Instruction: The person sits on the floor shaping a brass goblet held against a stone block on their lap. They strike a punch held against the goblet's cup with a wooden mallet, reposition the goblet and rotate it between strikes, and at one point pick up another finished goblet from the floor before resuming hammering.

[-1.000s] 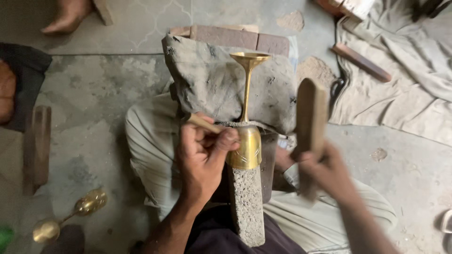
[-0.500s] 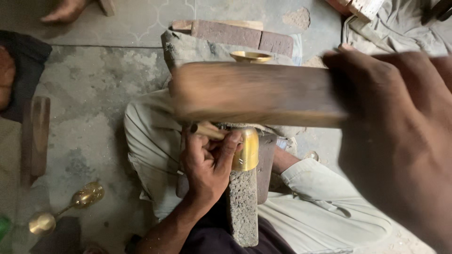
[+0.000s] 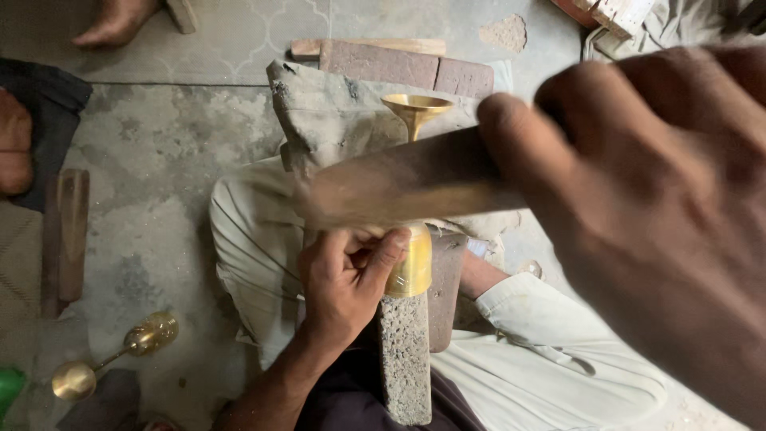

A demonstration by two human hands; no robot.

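My left hand grips the bowl of a brass goblet that lies over the end of a rough grey stake, with its stem and round foot pointing away from me. A small tool seems pinched in the same hand, mostly hidden. My right hand fills the right side close to the camera and is shut on a wooden mallet. The mallet is blurred and crosses above the goblet.
A grey cloth-covered block and bricks lie beyond the goblet. A second brass goblet lies on the concrete floor at lower left, near a wooden bat. Another person's foot shows at top left.
My right hand raised the mallet from beside the goblet up close to the camera. It now sits slightly lower and blurred across the goblet. My left hand kept its grip.
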